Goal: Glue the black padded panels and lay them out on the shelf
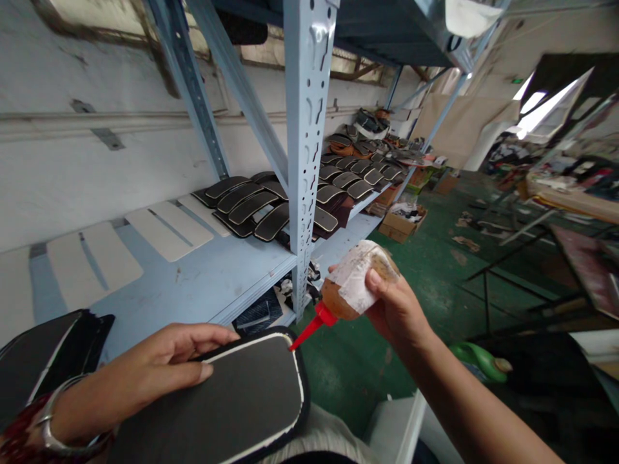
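Note:
A dark, round-cornered panel (232,399) with a black edge lies low in front of me, a pale line running just inside its rim. My left hand (178,357) grips its upper left edge, thumb on top and the fingers partly hidden behind. In my right hand (394,303) is a squeeze bottle (355,280) of amber liquid, partly wrapped in white material. The bottle is tilted downward. Its red nozzle tip meets the pale line at the panel's upper right corner. Another dark panel (33,354) rests at the far left.
A blue metal shelf (193,283) holds white flat pieces (164,225) and rows of dark curved panels (246,206). Its upright post (307,129) stands close ahead. On the green floor sits a cardboard box (403,219); a green jug (478,361) lies at right.

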